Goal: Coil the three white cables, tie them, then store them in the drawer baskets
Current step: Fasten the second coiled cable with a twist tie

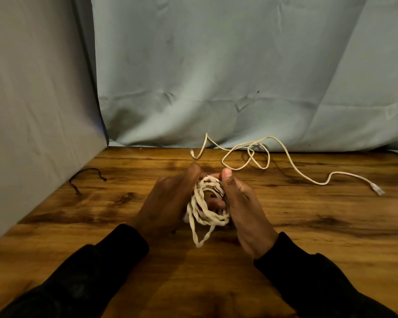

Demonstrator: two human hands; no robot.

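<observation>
- I hold a coiled white cable (205,207) between both hands, above the middle of the desk (308,237).
- My left hand (168,203) curls round the left side of the coil.
- My right hand (244,210) grips the right side, thumb up at the top.
- One loop hangs down from the coil.
- A loose white cable (285,157) lies near the back edge, its plug toward the right edge.
- A thin black tie (87,177) lies by the left edge.
</observation>
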